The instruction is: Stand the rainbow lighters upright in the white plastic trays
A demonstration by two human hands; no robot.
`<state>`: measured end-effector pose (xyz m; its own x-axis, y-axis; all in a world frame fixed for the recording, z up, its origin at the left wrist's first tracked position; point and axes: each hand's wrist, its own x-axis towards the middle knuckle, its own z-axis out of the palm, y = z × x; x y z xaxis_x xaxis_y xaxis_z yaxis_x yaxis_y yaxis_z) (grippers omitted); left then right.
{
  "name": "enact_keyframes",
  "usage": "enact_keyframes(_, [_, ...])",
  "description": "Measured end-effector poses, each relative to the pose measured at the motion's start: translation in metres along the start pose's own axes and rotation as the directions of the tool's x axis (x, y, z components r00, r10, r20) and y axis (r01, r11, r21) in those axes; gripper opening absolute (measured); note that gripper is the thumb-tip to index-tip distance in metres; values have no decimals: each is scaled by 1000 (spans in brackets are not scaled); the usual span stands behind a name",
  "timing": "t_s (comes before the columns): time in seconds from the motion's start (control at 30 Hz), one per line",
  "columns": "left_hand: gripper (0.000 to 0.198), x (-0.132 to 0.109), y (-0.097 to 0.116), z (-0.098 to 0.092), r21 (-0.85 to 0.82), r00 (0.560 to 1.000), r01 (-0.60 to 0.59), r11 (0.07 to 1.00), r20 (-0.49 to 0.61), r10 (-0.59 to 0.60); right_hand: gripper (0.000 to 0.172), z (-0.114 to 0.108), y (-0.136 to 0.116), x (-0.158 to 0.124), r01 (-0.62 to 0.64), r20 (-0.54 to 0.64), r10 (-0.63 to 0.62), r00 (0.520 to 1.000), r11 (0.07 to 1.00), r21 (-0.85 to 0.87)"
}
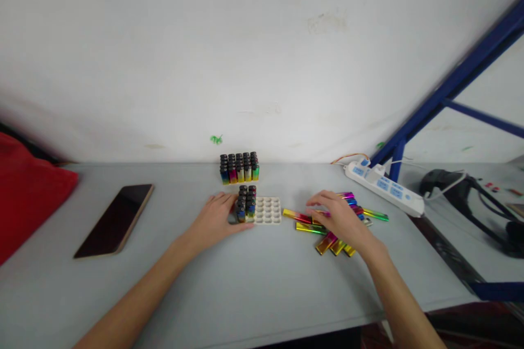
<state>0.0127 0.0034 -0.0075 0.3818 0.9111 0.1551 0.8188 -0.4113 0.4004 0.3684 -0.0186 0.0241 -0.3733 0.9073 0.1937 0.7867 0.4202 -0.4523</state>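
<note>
**A:** Where is the left hand [215, 221]?

**B:** Palm down on the desk [245, 283], fingers loose and spread. Its fingertips rest against the left end of the white tray [270, 211]. It is not gripping anything.

**A:** What's in the tray?

**B:** A small cluster of lighters [246, 204] stands upright with black tops in its left end, right by those fingertips. The sockets to the right of them are bare.

**A:** And the right hand [339, 218]?

**B:** It hovers palm down over the foil sleeves [310, 227], a loose pile of shiny strips in gold, green, pink and blue, just right of the tray. The fingers curl down onto the pile. I cannot tell whether they have pinched one, because the hand covers that spot.

**A:** Anything behind the tray?

**B:** A full block of lighters [239, 168], packed tight and upright, stands near the wall and apart from the tray.

**A:** What about the rest of the desk?

**B:** A dark phone [117, 220] lies flat, well to the left, and a red cloth [24, 196] sits at the far left edge. A white power strip [385, 186] lies slantwise to the right, beyond the sleeves, beside a blue frame [450, 87].
</note>
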Motion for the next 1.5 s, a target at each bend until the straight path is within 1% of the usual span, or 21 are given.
enact_keyframes(0.1, [62, 0, 0, 0, 0, 1000, -3, 1000, -5, 3, 13, 10, 0, -3, 12, 34, -10, 999, 998, -65])
enact_keyframes(0.17, [63, 0, 1, -1, 3, 1000, 3, 1000, 3, -3, 10, 19, -4, -1, 10, 55, -4, 998, 995, -99])
enact_keyframes(0.23, [63, 0, 1, -2, 10, 1000, 8, 1000, 15, -8, 7, 24, -8, 3, 7, 60, -2, 998, 996, -83])
enact_keyframes(0.3, [62, 0, 2, -2, 17, 1000, 9, 1000, 25, -10, 8, 23, -10, 7, 1, 45, -1, 999, 1000, 5])
enact_keyframes(0.4, [62, -1, 1, 0, 21, 1000, 6, 1000, 30, -7, 16, 18, -11, 13, -35, -32, 44, 999, 971, 236])
enact_keyframes(0.5, [62, -1, 0, 0, 17, 1000, 7, 1000, 17, -7, 30, 17, -14, 21, -64, -122, 140, 983, 874, 482])
enact_keyframes(0.6, [57, -1, -2, -3, 4, 1000, -24, 1000, 20, 23, 41, 22, -23, 31, -81, -157, 253, 954, 728, 680])
enact_keyframes(0.67, [51, -2, -4, -6, -5, 998, -54, 999, 35, 54, 45, 25, -34, 40, -56, -162, 291, 943, 618, 784])
enact_keyframes(0.77, [45, -2, -6, -9, -9, 996, -80, 997, 48, 81, 47, 29, -53, 53, -27, -97, 248, 964, 452, 892])
enact_keyframes(0.8, [44, -2, -7, -9, -10, 995, -84, 996, 47, 85, 48, 31, -58, 58, -38, -62, 223, 973, 419, 907])
enact_keyframes(0.87, [43, -2, -7, -9, -14, 995, -88, 996, 44, 88, 49, 38, -66, 64, -67, -11, 191, 981, 394, 917])
enact_keyframes(0.97, [44, -2, -7, -8, -19, 996, -85, 996, 39, 86, 51, 54, -70, 67, -119, 40, 195, 980, 412, 903])
enact_keyframes(1.03, [45, -2, -6, -7, -14, 996, -80, 997, 34, 80, 51, 67, -68, 64, -147, 41, 222, 974, 487, 861])
enact_keyframes(1.1, [46, -2, -5, -7, -11, 997, -71, 997, 31, 71, 53, 77, -66, 59, -149, -6, 252, 968, 591, 792])
enact_keyframes(1.17, [46, -2, -4, -7, -13, 998, -62, 998, 30, 63, 56, 83, -66, 54, -149, -59, 279, 959, 665, 732])
enact_keyframes(1.2, [47, -2, -3, -7, -14, 998, -60, 998, 26, 60, 57, 85, -66, 52, -156, -68, 290, 955, 680, 716])
enact_keyframes(1.27, [48, -1, -3, -6, -10, 998, -55, 998, 16, 55, 55, 87, -69, 50, -183, -59, 315, 947, 682, 708])
enact_keyframes(1.37, [51, -1, -4, -4, 2, 999, -51, 999, 7, 51, 47, 88, -74, 49, -214, -44, 340, 939, 681, 700])
enact_keyframes(1.5, [51, -1, -4, -1, 10, 999, -42, 999, -3, 42, 38, 90, -79, 48, -197, -78, 327, 942, 723, 662])
